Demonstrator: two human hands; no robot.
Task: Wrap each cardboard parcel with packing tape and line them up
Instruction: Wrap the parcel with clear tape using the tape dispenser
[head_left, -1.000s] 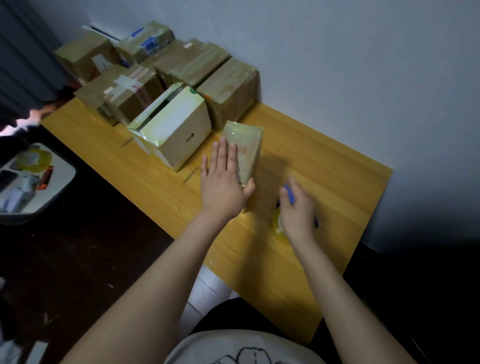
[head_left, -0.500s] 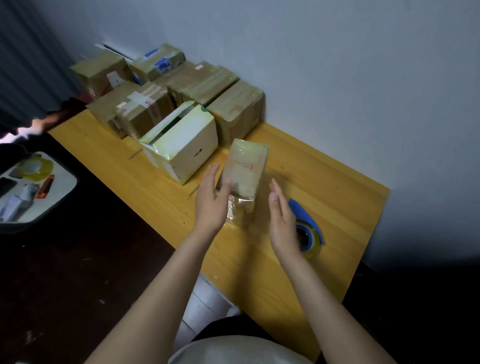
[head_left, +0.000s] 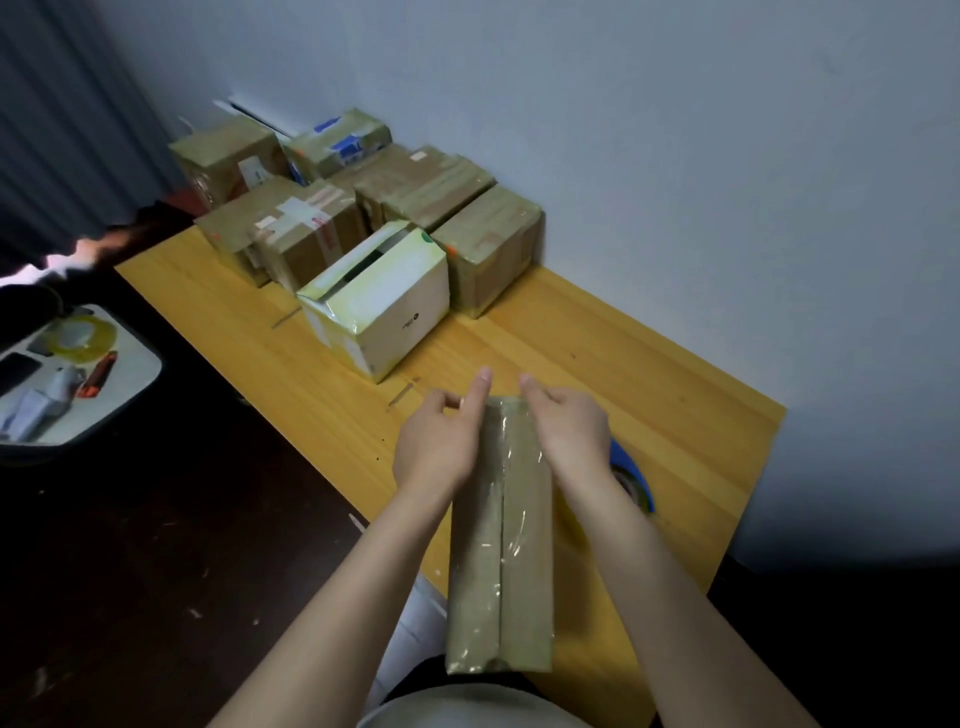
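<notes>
Head view: left hand (head_left: 436, 449) and right hand (head_left: 571, 436) grip the far end of a long taped parcel (head_left: 501, 561) from either side, forefingers straight, other fingers curled against it. The parcel is held over the near edge of the table (head_left: 675, 415), lengthwise toward the person. Behind stands a white box (head_left: 387, 312), top flap ajar, interior dark. At left, a grey tray (head_left: 140, 376) holds a tape roll (head_left: 85, 335) and an orange cutter (head_left: 98, 374).

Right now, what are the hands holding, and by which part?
The taped parcel, at its far end, left hand and right hand on either side.
</notes>
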